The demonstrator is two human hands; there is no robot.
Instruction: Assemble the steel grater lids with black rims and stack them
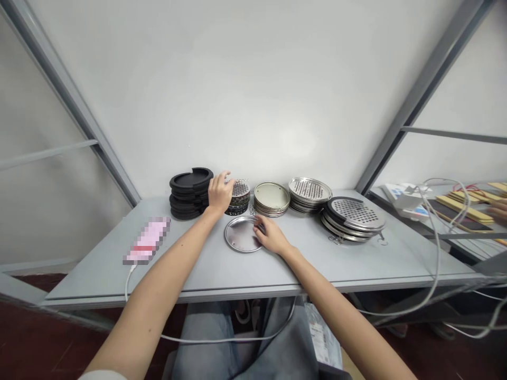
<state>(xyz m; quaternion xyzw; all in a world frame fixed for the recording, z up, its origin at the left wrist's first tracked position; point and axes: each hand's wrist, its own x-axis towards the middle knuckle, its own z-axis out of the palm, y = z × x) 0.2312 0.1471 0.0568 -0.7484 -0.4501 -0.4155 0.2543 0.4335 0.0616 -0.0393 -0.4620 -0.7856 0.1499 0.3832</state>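
On the grey table in front of me lies a round metal plate (241, 235) with a raised rim. My right hand (270, 235) rests on its right edge, fingers curled over the rim. Raised beside the black ring stack (188, 198), my left hand (221, 192) has its fingers apart and nothing visible in them. Right of it stands a stack of perforated discs (240, 193), partly hidden by the hand. Further right are a stack of pale discs (272, 197), a stack of grater-like discs (310, 191) and a larger perforated stack with a black rim (354, 215).
A blurred-out pink phone (149, 236) with a white cable lies on the left of the table (198, 272). Small wire pieces lie near the right stack. On the neighbouring table at right are a white box (407, 200), yellow strips (467, 208) and another person's hand.
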